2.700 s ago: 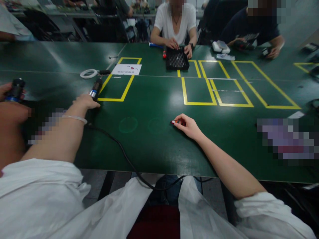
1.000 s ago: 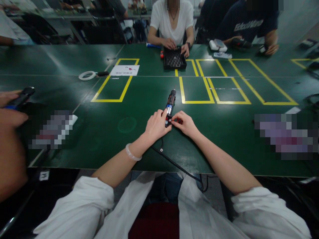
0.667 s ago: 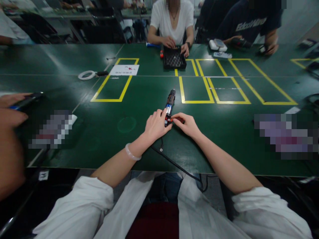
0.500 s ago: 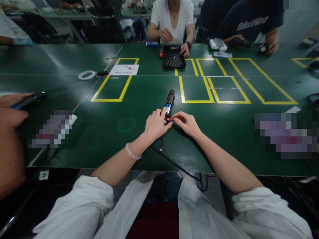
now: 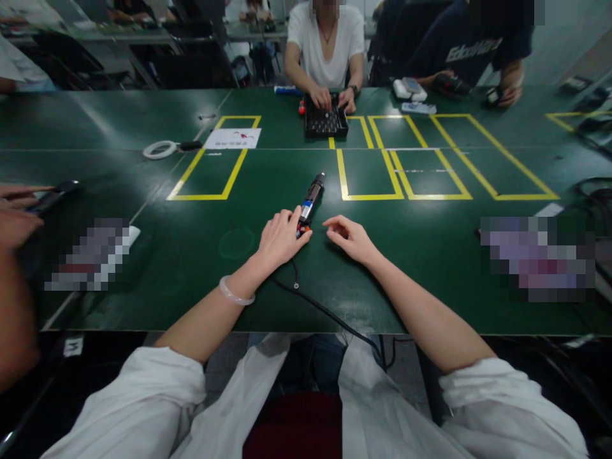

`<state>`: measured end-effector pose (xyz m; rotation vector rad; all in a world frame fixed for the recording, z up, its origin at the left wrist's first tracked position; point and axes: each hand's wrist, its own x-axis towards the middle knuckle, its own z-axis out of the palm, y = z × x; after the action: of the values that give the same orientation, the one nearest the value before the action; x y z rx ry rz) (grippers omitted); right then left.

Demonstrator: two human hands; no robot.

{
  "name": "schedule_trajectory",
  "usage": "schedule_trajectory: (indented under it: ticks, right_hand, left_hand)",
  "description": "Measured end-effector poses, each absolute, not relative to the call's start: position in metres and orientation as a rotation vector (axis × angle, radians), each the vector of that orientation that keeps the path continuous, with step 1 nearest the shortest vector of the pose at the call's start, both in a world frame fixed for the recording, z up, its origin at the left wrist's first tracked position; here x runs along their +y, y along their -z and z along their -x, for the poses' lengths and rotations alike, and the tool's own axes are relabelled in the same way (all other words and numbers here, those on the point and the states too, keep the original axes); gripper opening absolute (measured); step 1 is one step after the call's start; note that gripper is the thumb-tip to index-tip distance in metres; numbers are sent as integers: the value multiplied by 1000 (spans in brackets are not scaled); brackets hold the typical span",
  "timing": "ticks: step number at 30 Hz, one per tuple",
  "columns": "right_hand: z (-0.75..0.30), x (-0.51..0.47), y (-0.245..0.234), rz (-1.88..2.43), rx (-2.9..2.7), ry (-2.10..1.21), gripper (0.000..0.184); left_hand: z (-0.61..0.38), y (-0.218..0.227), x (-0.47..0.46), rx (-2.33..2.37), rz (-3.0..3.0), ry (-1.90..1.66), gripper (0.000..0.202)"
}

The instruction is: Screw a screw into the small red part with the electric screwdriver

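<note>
A slim electric screwdriver (image 5: 313, 196), black with a blue and silver band, lies on the green table and points away from me. Small red and orange parts show at its near end. My left hand (image 5: 282, 237) is closed over that near end, its fingers partly covering it. To the right of it, my right hand (image 5: 352, 238) hovers apart from the tool, its fingers loosely bent with a gap to the thumb, and nothing visible between them. A black cord (image 5: 325, 309) runs from beneath my left hand over the table's front edge; a short lead with a ring terminal (image 5: 296, 286) lies beside it.
Yellow tape outlines (image 5: 370, 196) mark the green table (image 5: 268, 293). Across it, a person in white reaches into a black tray (image 5: 326, 132). A paper sheet (image 5: 233, 138) and a white cable coil (image 5: 160, 150) lie back left. Blurred-out objects flank me.
My right hand has let go of the screwdriver's near end and drawn away from it. The tool has tilted slightly rightward under my left hand. Opposite, the person's hand has moved into the tray.
</note>
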<state>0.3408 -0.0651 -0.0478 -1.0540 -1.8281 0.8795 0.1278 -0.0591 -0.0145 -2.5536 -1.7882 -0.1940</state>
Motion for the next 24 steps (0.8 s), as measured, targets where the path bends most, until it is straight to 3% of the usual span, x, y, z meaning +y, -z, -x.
schedule_trajectory:
  ticks: [24]
  right_hand:
    - [-339,-67,49,1147,-1940,-877,17]
  left_hand:
    - [126,3,40,-2389,1847,-189,70]
